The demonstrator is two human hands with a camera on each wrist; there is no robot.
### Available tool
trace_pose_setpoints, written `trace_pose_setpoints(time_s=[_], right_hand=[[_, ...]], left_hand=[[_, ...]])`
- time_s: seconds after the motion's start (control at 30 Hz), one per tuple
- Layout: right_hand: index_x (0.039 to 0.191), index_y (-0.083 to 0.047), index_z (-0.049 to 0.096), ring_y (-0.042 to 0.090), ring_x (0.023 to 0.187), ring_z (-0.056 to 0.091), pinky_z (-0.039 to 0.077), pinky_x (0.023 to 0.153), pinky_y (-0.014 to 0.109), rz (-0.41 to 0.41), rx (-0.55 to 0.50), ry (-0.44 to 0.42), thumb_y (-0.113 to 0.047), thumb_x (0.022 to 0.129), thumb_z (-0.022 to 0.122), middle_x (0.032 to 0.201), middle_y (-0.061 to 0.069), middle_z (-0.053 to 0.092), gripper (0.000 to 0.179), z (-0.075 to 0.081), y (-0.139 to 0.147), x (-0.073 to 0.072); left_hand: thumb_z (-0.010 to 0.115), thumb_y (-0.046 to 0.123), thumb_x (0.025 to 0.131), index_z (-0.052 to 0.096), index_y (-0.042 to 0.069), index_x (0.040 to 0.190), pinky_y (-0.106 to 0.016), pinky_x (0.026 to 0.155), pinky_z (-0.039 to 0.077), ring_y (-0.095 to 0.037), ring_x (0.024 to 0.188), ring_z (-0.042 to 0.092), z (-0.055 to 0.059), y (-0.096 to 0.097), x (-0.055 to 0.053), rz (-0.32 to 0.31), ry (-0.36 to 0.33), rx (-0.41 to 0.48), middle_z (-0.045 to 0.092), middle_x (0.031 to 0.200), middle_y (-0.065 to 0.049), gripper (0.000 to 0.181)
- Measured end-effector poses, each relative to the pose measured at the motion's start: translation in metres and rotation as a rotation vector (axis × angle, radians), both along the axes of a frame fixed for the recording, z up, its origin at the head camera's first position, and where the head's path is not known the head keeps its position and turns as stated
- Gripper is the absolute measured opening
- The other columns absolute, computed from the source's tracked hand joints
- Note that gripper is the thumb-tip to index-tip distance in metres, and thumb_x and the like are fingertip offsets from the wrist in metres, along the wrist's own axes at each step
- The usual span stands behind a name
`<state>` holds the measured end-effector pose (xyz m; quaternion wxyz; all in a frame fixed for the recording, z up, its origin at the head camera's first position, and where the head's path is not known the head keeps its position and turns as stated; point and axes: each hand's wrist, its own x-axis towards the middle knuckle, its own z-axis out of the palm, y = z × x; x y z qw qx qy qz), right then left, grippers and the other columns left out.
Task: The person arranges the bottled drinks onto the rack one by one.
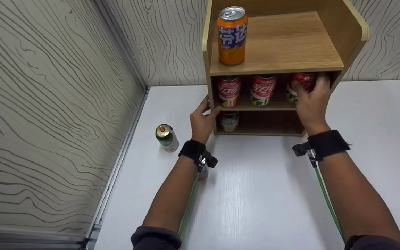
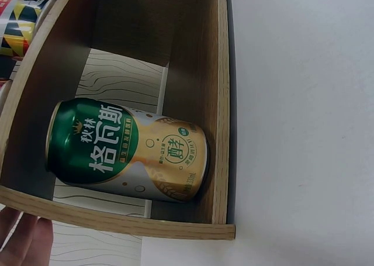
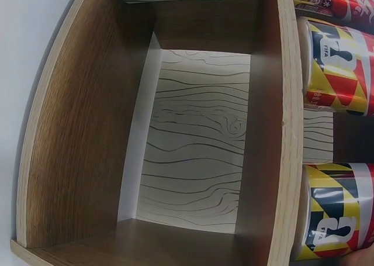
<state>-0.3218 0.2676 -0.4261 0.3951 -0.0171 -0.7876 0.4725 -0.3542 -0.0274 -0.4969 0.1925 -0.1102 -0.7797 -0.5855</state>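
Observation:
My right hand [image 1: 313, 104] grips a red cola can [image 1: 303, 80] at the right end of the middle compartment, thumb on its left and fingers on its right. Two more red cola cans stand on that level: one in the middle [image 1: 263, 89] and one at the left [image 1: 229, 91]. With its thumb at the front edge and fingers along the outside, my left hand [image 1: 202, 121] holds the left side of the wooden shelf [image 1: 276, 67]. Below, a green and gold drink can [image 2: 125, 152] is in the bottom compartment, close to the left wall.
An orange soda can [image 1: 233, 45] stands at the left of the top level. On the white table [image 1: 255, 194], another green-topped can [image 1: 167, 139] stands left of the shelf. One more can [image 1: 203, 173] is partly hidden by my left wrist. A patterned wall panel [image 1: 47, 121] borders the left.

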Motion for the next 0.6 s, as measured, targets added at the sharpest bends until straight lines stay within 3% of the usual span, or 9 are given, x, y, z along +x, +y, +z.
trace_pose_setpoints(time_s=[0.3, 0.6], right_hand=[[0.130, 0.006, 0.048, 0.025, 0.110, 0.041, 0.033, 0.099, 0.037, 0.002, -0.030, -0.060, -0.038, 0.091, 0.068, 0.119, 0.021, 0.045, 0.062, -0.0010, 0.0002, 0.0001], [0.143, -0.002, 0.040, 0.023, 0.121, 0.039, 0.029, 0.106, 0.030, 0.038, -0.022, -0.055, -0.033, 0.094, 0.067, 0.131, 0.019, 0.042, 0.064, -0.0050, 0.0018, 0.0001]], left_hand=[[0.074, 0.026, 0.087, 0.053, 0.010, 0.141, -0.023, 0.081, 0.054, -0.013, 0.104, 0.063, 0.0015, -0.0003, 0.0003, -0.003, 0.015, 0.011, 0.067, 0.118, -0.006, 0.060], [0.073, 0.030, 0.089, 0.053, 0.011, 0.141, -0.025, 0.081, 0.054, -0.013, 0.104, 0.062, -0.0004, -0.0006, 0.0009, 0.005, 0.030, -0.008, 0.066, 0.121, -0.005, 0.059]])
